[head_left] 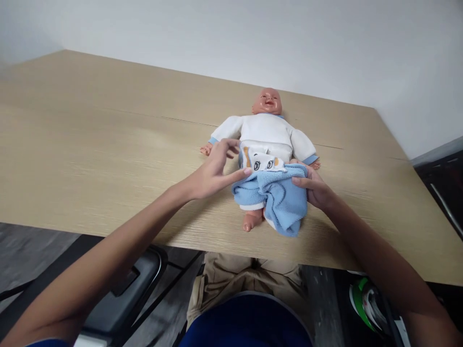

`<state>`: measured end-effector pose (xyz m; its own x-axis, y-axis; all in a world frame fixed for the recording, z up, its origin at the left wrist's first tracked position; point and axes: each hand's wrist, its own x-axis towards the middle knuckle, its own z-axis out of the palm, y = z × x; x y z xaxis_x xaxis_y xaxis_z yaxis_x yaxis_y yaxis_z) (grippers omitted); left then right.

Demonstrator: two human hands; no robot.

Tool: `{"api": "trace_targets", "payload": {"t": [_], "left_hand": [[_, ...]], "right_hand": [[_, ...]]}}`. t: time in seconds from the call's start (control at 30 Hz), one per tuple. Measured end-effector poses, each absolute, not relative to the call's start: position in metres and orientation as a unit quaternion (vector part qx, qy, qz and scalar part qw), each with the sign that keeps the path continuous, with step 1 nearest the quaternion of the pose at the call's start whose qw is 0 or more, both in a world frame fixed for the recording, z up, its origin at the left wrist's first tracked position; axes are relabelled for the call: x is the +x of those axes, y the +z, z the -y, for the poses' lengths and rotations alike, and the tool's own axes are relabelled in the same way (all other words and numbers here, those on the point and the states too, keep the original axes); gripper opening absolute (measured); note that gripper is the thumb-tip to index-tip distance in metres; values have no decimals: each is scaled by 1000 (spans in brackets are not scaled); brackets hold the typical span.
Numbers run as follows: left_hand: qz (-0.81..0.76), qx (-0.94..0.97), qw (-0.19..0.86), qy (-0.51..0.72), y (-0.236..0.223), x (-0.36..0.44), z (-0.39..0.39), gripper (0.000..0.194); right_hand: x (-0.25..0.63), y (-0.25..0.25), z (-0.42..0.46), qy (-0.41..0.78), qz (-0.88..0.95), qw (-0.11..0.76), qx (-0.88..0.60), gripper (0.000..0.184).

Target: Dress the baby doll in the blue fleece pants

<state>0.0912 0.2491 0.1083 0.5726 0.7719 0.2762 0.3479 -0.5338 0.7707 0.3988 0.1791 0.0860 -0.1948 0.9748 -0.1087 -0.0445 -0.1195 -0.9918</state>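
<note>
A baby doll point(266, 127) lies on its back on the table, head toward the wall, in a white long-sleeved top with light blue cuffs. Light blue fleece pants point(285, 193) cover its lower body, their white lining with printed eyes folded outward at the waist. One bare foot point(252, 220) sticks out of a pant leg; the other foot is hidden in bunched cloth. My left hand point(217, 168) is at the doll's side, fingers spread, thumb touching the waistband. My right hand point(314, 185) grips the pants' other edge between thumb and fingers.
The wooden table point(108, 159) reaches back to a white wall point(231, 43). Below its front edge are a dark grey case point(126, 289) at left and a round green-and-white object point(365, 303) at right. Something black point(443, 188) stands past the table's right edge.
</note>
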Motion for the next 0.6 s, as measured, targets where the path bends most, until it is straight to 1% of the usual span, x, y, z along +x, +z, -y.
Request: {"api": "trace_targets", "payload": {"t": [0.1, 0.13, 0.17, 0.2, 0.27, 0.33, 0.37, 0.4, 0.47, 0.57, 0.6], "left_hand": [[-293, 840, 337, 307, 129, 113, -263, 84], [-280, 845, 354, 286, 138, 120, -268, 86], [-272, 849, 377, 252, 147, 126, -274, 83], [-265, 854, 399, 203, 155, 133, -281, 75], [-229, 862, 444, 89, 167, 144, -293, 53], [-166, 849, 501, -13, 173, 154, -303, 40], [-135, 834, 533, -42, 174, 159, -307, 36], [-109, 818, 563, -54, 172, 163, -309, 34], [-76, 789, 609, -30, 166, 170, -312, 35], [-56, 763, 644, 22, 155, 176, -313, 39], [-57, 759, 648, 30, 152, 177, -313, 39]], "right_hand": [[400, 89, -177, 596, 466, 449, -475, 59], [400, 89, -176, 599, 458, 455, -474, 60], [400, 90, -175, 602, 453, 461, -470, 61], [400, 90, -174, 606, 449, 465, -464, 62], [400, 89, -173, 611, 448, 468, -455, 63], [401, 87, -173, 609, 460, 464, -449, 63], [403, 87, -174, 608, 471, 457, -447, 63], [406, 86, -174, 608, 487, 446, -441, 62], [413, 87, -175, 621, 525, 405, -418, 58], [426, 92, -174, 661, 584, 288, -373, 49], [430, 94, -173, 667, 594, 261, -366, 47]]}}
